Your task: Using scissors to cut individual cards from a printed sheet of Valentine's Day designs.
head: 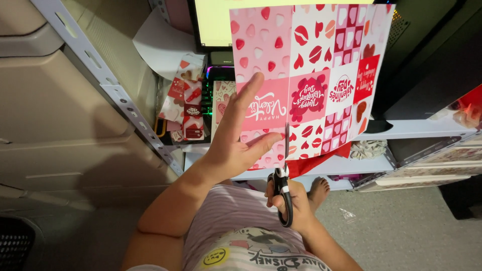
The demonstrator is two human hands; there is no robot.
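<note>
Both hands are raised in front of the chest: the left hand [236,143] lies flat and open against the patterned sheet [311,75], fingers spread and thumb out, steadying the paper rather than gripping it, while the right hand [293,206] is closed through the loops of black-handled scissors [282,175]. Their blades point upward and have entered the sheet's lower edge, running along the seam between two printed squares of pink, red and white hearts and lips. The cut appears to be in its early part, with most of the column above uncut; carrying it on calls for keeping the blades on that printed border and the paper taut, since the sheet hangs free and could bend. Behind the sheet stands a lit monitor [213,25], with a glowing keyboard [218,73] below it and a stack of smaller printed cards [186,100] at the left. A white metal shelf frame [120,95] slants past on the left, and a bare foot [318,189] rests on the grey floor [401,226] below.
</note>
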